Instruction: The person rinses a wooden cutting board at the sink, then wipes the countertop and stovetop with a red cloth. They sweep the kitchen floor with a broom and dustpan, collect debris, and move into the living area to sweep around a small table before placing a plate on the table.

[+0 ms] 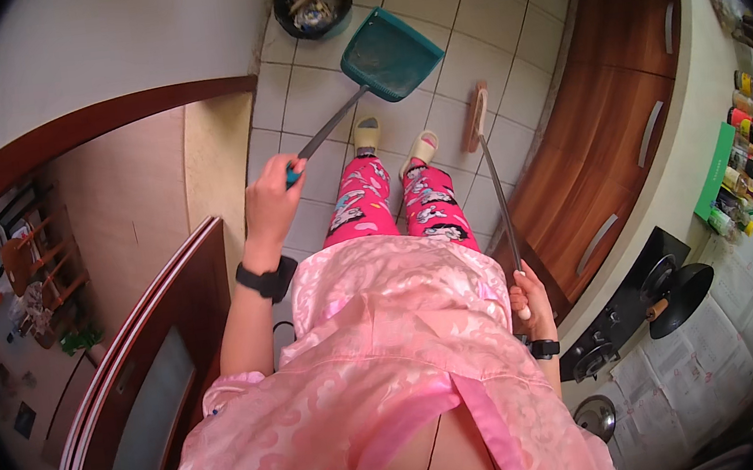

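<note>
My left hand [274, 201] grips the upper end of a long-handled dustpan's handle. The teal plastic pan [391, 56] is beyond my feet, its mouth turned away from me. At my right side, my right hand [530, 295] is closed around the thin metal handle of a broom. The broom head [476, 116] is over the floor tiles to the right of my slippers; whether its bristles touch the floor cannot be told. A little grime shows inside the pan.
Beyond the dustpan stands a trash bin [316, 24] with a black liner, full of waste. Wooden cabinets [621, 116] line the right, under a counter with a gas stove [625, 304], a wok [683, 301] and several bottles. On the left is a door [156, 378] with a glass panel.
</note>
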A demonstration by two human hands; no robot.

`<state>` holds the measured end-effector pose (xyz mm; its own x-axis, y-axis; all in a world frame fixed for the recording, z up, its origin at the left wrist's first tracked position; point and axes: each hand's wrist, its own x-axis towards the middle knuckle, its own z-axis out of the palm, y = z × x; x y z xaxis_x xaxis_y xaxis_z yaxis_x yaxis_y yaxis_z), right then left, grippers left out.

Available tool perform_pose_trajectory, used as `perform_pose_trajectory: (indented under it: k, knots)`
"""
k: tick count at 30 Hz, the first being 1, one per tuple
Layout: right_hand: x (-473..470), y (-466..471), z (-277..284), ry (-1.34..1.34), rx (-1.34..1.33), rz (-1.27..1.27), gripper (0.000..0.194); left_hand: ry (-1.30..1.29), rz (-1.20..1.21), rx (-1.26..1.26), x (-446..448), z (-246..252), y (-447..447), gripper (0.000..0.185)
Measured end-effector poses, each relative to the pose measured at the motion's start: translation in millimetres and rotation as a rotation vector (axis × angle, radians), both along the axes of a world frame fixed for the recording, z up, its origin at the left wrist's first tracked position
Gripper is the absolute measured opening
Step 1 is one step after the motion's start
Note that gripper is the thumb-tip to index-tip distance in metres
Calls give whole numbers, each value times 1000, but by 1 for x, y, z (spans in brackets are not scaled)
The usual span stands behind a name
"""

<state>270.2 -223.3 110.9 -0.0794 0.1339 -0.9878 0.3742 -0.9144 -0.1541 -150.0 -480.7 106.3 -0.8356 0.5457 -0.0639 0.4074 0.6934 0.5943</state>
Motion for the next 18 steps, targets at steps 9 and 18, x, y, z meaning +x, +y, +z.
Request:
perform_pose_trajectory:
  k: [9, 18]
  knots:
    - [-29, -10, -7, 6, -89, -118, 52, 91, -343, -274, -3, -152, 99, 17]
    - [-47, -24, -4, -38, -85, -226, 48, 24, -434, -459, -43, -168, 162, 12]
